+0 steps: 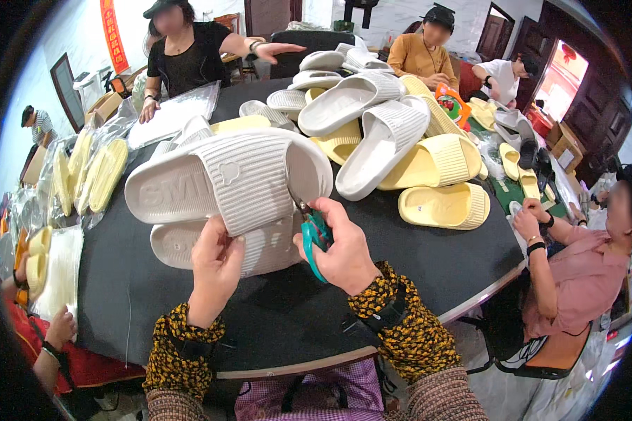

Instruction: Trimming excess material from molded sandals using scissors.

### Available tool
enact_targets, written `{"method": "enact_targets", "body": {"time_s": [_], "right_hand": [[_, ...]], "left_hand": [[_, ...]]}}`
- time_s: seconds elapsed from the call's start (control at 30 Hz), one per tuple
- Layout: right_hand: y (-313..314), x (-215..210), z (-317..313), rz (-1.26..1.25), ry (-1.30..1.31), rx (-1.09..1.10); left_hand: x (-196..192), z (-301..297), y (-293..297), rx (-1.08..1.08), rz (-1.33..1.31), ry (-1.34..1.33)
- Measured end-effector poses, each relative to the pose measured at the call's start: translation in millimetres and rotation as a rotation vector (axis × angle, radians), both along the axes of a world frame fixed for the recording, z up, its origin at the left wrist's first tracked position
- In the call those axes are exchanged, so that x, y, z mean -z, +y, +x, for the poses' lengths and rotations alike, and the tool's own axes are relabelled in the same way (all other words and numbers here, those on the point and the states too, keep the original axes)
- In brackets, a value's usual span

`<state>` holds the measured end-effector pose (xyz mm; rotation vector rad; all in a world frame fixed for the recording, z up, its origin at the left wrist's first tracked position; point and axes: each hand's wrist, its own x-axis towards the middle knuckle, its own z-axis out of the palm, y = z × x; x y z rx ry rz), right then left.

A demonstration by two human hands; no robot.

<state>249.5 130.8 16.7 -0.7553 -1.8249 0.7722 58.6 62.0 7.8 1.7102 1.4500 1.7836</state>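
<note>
At strap (256, 179) of grey slipper (172, 186), with left hand (218, 270) in pinch grip and right hand (347, 251) tight around teal scissors (315, 235).

bright, even indoor light in a strongly bent, black-rimmed fisheye view.
the far-right doorway (560, 84) glows brightest, nearly washed out; the near grey slipper (249, 179) looks crisp, with soft shading in its ribs, while the dark table (414, 281) reflects little. toward the left and right rims, shapes stretch, lean and lose sharpness.
</note>
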Motion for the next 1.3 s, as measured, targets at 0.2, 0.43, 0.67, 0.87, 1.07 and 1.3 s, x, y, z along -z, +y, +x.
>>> {"method": "enact_targets", "body": {"time_s": [0.2, 0.43, 0.67, 0.87, 1.07, 1.3], "right_hand": [[0.0, 1.8, 1.3, -0.078, 0.023, -0.037], [4.2, 10.6, 0.1, -0.079, 0.09, -0.018], [11.9, 21.3, -3.3, -0.142, 0.123, 0.018], [16.9, 27.8, -6.3, -0.248, 0.242, 0.024], [23.2, 36.5, -1.6, -0.271, 0.28, 0.002], [33.4, 59.4, -7.5, -0.388, 0.098, -0.011]], "left_hand": [[-2.2, 1.0, -1.7, 0.024, -0.024, -0.017], [-0.8, 0.6, -0.2, 0.086, -0.029, -0.107], [0.5, -14.8, 2.0, 0.05, -0.06, -0.239], [-7.8, -33.7, 7.4, 0.001, -0.044, -0.445], [-22.6, -29.7, 2.5, -0.039, -0.102, -0.498], [-54.0, -19.6, -4.9, 0.138, 0.092, -0.484]]}}
